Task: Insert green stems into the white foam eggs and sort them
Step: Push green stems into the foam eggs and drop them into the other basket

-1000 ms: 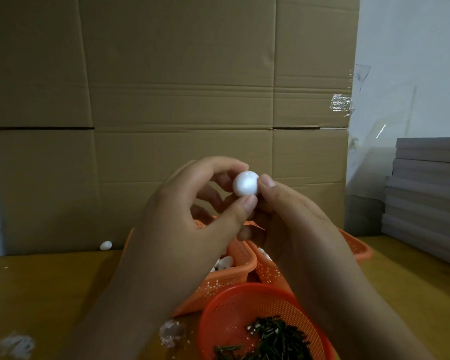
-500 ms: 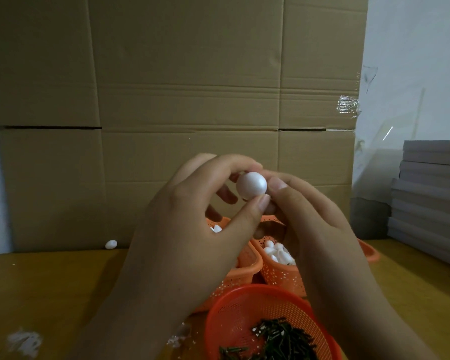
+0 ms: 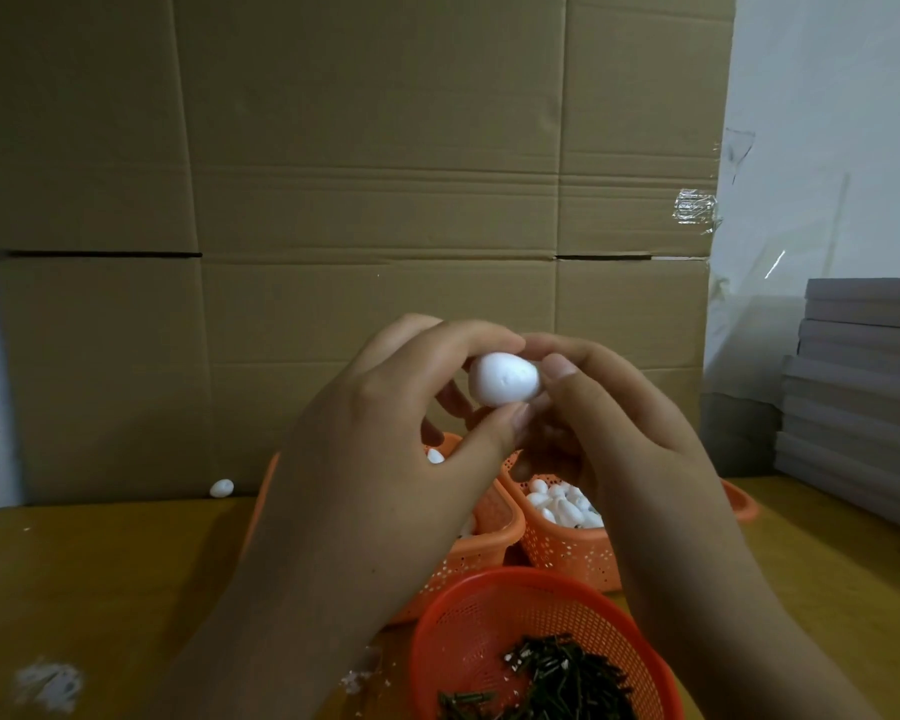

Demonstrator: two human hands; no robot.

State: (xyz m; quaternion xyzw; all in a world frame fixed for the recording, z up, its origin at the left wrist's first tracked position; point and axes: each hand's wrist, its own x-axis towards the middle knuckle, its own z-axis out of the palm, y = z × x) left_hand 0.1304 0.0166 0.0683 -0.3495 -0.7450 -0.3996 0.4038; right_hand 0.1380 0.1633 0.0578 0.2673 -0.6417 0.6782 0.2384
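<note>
A white foam egg (image 3: pixel 504 379) is held up in front of me, lying on its side. My left hand (image 3: pixel 385 459) pinches it between thumb and forefinger. My right hand (image 3: pixel 609 433) touches the egg's right end with its thumb and fingers curled round it. No stem shows in the egg. Below, a round red basket (image 3: pixel 468 631) holds a heap of green stems (image 3: pixel 557 678). Behind it stand two orange baskets: the right one (image 3: pixel 567 553) holds several white foam eggs (image 3: pixel 562 504), the left one (image 3: pixel 489 532) is mostly hidden by my left hand.
A stray foam egg (image 3: pixel 221 487) lies on the wooden table (image 3: pixel 100 574) by the cardboard wall (image 3: pixel 359 200). White foam crumbs (image 3: pixel 48 683) lie at the front left. Grey boards (image 3: pixel 863 397) are stacked at the right.
The egg has turned from end-on to lying sideways between my fingers. My hands stay raised and close together; the view has shifted slightly, showing more of the right orange basket.
</note>
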